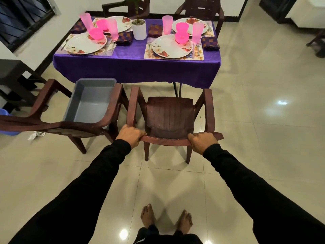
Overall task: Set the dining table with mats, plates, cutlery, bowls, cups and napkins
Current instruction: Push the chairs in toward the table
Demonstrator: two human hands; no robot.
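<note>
Landmark: brown plastic armchair (pixel 169 117), standing on the tiled floor (pixel 255 138) and facing the desk.
Feet: two bare feet (pixel 148 216) on the floor, nearest the camera, behind the armchair.
Left hand (pixel 130 135): black sleeve; fingers curled over the left end of the armchair's top back rail, gripping it.
Right hand (pixel 202 142): black sleeve; fingers curled over the right end of the same rail, gripping it.
Second armchair (pixel 52 123): same brown plastic, just left of the landmark, arms nearly touching.
Grey tub (pixel 91 100): sits on the second armchair's seat; nothing visible inside.
Desk (pixel 137 66): beyond the armchair, under a purple cloth; the chair stands apart from its near edge.
Place settings: four, each a floral mat (pixel 173 55) under a floral plate (pixel 168 47).
Bowls: pink bowl (pixel 182 38) on the far rim of each plate.
Cups: tall pink cup (pixel 197 32) beside each plate.
Cutlery (pixel 196 48): lies on the mats flanking the plates; pieces too small to name.
Napkins: folded patterned napkin (pixel 210 43) beside each setting.
Centre: white pot with a plant (pixel 139 29) between the left and right settings.
Far side: two more brown chairs (pixel 200 9) behind the desk.
</note>
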